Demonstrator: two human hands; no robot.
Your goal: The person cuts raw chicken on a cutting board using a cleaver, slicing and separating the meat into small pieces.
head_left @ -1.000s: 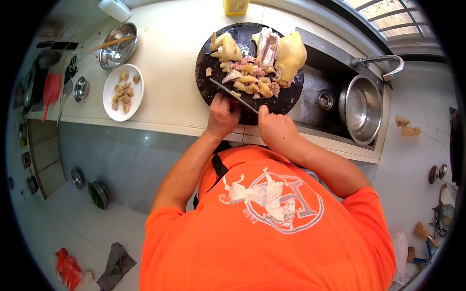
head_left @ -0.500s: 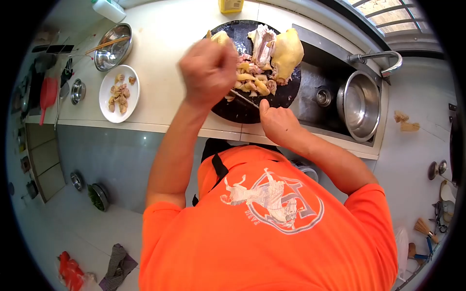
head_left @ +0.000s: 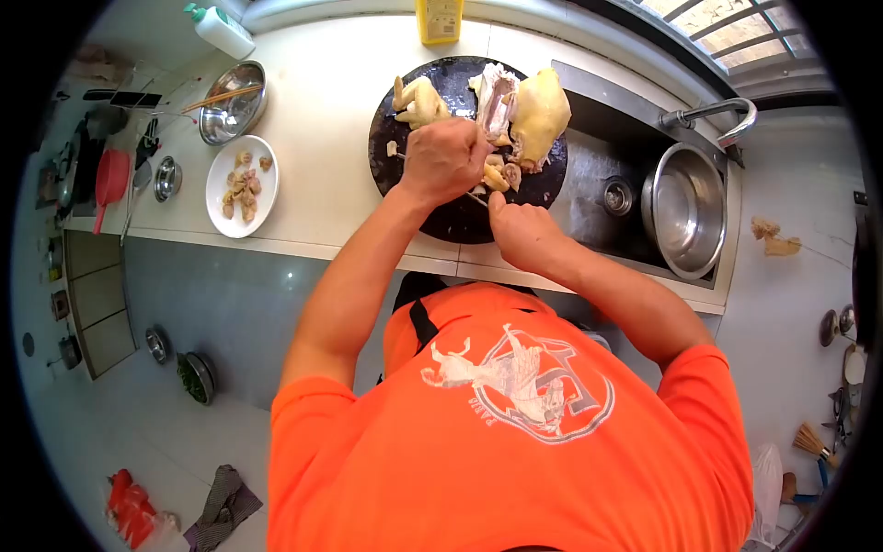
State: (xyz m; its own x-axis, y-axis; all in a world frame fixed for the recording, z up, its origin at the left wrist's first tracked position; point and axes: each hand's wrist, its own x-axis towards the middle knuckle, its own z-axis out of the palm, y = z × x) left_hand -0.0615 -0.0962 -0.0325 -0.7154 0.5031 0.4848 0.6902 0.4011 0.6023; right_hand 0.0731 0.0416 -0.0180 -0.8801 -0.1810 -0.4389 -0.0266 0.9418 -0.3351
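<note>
Orange T-shirt (head_left: 515, 488) bears an emblem (head_left: 533, 391) and the word "PARIS"; the label (head_left: 441, 18) on a yellow container (head_left: 438, 35) is too small to read. Partly chopped chicken (head_left: 541, 110) lies on a round, dark chopping board (head_left: 451, 223). The person's right hand (head_left: 526, 232) grips a knife (head_left: 476, 197) there; their left hand (head_left: 446, 161), at the board's near edge a second ago, is now a clenched fist over the knife, contact unclear.

Got a bright barred window (head_left: 727, 35) far R, long pale counter (head_left: 317, 138) w/ grey tiled flr (head_left: 156, 432) near L.
</note>
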